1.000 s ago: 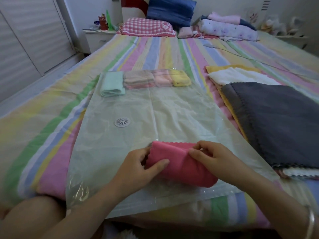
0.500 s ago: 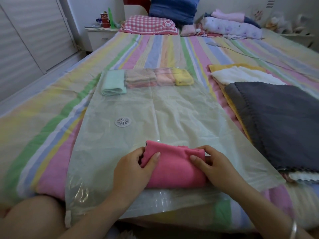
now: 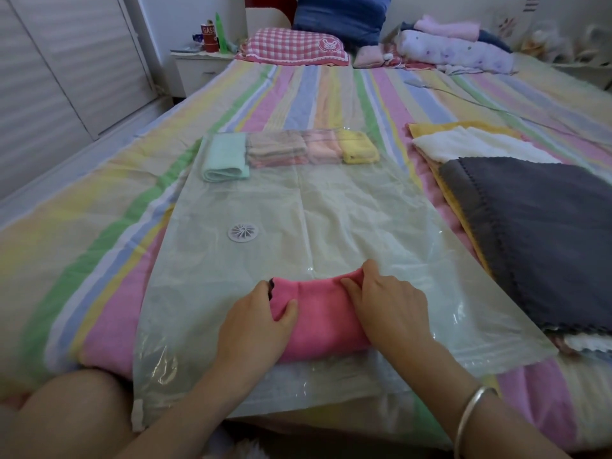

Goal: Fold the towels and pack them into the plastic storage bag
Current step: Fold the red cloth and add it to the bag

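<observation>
A folded pink towel (image 3: 323, 318) is seen lying across the near end of a clear plastic storage bag (image 3: 331, 207), which is spread flat on a pastel striped bedsheet (image 3: 99, 226). Whether the towel's far edge is tucked under the plastic cannot be told.

The towel's left end is gripped by the left hand (image 3: 255, 323), thumb laid on top, fingers curled round the edge. Its right part is gripped by the right hand (image 3: 390, 309), fingers hooked over the far edge. A silver bangle (image 3: 470, 412) is worn on the right wrist.

A round white valve (image 3: 243, 232) is set in the bag's left half. At the bag's far end a row of folded towels is packed side by side: a mint green towel (image 3: 225, 157), a brownish striped stack (image 3: 276, 150), a peach towel (image 3: 323, 147) and a yellow towel (image 3: 359, 145).

To the right of the bag a dark grey towel (image 3: 536, 233) is laid flat over a white towel (image 3: 470, 145) and a mustard yellow towel (image 3: 427, 127). A red checked pillow (image 3: 291, 46) is noted at the bed's head.
</observation>
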Tool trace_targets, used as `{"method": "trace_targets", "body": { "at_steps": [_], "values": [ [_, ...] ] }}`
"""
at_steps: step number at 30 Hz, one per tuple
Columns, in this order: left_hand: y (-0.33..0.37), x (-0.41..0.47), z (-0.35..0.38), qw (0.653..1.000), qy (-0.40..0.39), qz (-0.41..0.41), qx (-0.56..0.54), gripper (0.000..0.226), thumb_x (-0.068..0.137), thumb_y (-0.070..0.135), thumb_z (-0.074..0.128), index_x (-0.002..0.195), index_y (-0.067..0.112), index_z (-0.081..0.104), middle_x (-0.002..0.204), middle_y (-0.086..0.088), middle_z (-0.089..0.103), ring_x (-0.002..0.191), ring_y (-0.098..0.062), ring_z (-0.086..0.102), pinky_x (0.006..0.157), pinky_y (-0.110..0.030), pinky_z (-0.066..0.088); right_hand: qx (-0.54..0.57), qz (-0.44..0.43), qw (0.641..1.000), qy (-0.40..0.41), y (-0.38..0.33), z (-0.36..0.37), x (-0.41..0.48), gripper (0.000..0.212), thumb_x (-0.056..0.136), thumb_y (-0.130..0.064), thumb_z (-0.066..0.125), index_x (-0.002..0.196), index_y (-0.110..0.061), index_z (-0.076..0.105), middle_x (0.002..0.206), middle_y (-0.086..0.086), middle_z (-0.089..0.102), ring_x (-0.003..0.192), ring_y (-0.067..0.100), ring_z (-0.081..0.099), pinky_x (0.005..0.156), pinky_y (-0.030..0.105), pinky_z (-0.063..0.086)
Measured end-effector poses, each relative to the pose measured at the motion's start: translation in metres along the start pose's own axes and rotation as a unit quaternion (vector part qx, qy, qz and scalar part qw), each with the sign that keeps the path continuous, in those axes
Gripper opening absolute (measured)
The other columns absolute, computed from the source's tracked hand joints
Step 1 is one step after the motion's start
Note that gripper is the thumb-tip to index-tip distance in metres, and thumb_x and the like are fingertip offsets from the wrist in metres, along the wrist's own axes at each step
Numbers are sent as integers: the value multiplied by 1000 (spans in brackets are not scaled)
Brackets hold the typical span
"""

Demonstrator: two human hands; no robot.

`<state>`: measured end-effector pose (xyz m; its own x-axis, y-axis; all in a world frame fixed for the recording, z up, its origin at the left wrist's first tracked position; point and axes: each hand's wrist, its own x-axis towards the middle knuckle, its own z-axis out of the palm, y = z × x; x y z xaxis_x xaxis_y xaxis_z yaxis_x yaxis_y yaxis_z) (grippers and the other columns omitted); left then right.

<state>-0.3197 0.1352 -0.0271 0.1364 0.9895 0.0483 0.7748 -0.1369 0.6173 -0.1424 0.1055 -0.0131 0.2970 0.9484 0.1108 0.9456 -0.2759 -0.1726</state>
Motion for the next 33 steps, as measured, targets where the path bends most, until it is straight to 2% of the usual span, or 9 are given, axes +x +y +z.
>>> {"method": "trace_targets", "body": {
  "at_steps": [3, 6, 10, 13, 16, 21, 25, 28, 33],
  "values": [
    [7, -3, -6, 995, 34, 35, 87, 50, 85, 40, 62, 126, 21, 41, 117, 1, 59, 103, -22, 62, 80, -33, 52, -10, 4, 1000, -6, -1, 2, 1, 34, 98, -53, 31, 96, -19, 35, 92, 3, 66, 85, 28, 63, 63, 33, 35],
    [10, -4, -6, 955, 108, 214, 176, 64, 84, 21, 62, 143, 12, 40, 147, -8, 42, 132, -24, 45, 104, -39, 44, -5, 5, 999, 32, -3, 4, 0, 29, 97, -44, 40, 111, -19, 40, 97, 2, 63, 86, 26, 62, 60, 33, 36],
    [-4, -4, 15, 924, -14, 303, 234, 57, 96, 35, 30, 144, 7, 42, 151, -9, 39, 144, -19, 29, 113, -46, 21, 18, -193, 969, 153, -3, 5, 3, 18, 84, -14, 48, 101, -15, 54, 107, 7, 59, 96, 26, 58, 76, 36, 50],
    [-19, 0, 23, 930, -90, 275, 228, 68, 99, 47, 3, 150, 10, 29, 157, -5, 26, 146, -15, 20, 114, -42, 11, 25, -330, 943, 26, -5, -7, -2, 25, 83, -27, 41, 92, -15, 60, 121, 5, 60, 117, 24, 52, 109, 36, 34],
    [-26, 8, 24, 936, -124, 276, 183, 73, 87, 58, -13, 149, 21, -6, 155, 12, -10, 147, -3, -8, 118, -29, -10, 11, -322, 938, -126, -6, -18, -4, 37, 81, -52, 46, 102, -21, 52, 137, 0, 49, 129, 18, 41, 115, 31, 23],
    [-28, 7, 2, 974, -75, 201, -68, 57, 90, 32, 37, 147, 24, 34, 153, 12, 31, 141, 2, 26, 117, -20, 20, -144, -338, 915, -169, -16, -29, 0, 69, 67, -64, 65, 117, -21, 45, 123, 1, 48, 108, 21, 48, 97, 34, 39],
    [-29, -7, -18, 969, 71, 232, -39, 31, 82, 16, 50, 112, 25, 52, 113, 14, 51, 106, -1, 53, 88, -16, 45, -173, -340, 912, -151, -21, -26, -2, 74, 65, -62, 69, 121, -19, 44, 116, 4, 42, 102, 21, 39, 91, 34, 39],
    [-24, -20, -26, 963, 75, 259, -18, 14, 82, 20, 51, 96, 25, 49, 95, 15, 47, 83, -4, 54, 67, -20, 47, -143, -316, 922, -170, -20, -31, -1, 61, 65, -60, 71, 104, -23, 44, 109, 2, 37, 93, 17, 30, 77, 30, 35],
    [-17, -33, -21, 948, 45, 314, 29, 11, 81, 32, 58, 82, 26, 48, 80, 14, 48, 72, -6, 49, 64, -24, 43, -113, -209, 952, -192, -8, -32, -2, 52, 64, -57, 69, 93, -25, 40, 105, 1, 36, 95, 20, 38, 72, 29, 36]
  ]
}}
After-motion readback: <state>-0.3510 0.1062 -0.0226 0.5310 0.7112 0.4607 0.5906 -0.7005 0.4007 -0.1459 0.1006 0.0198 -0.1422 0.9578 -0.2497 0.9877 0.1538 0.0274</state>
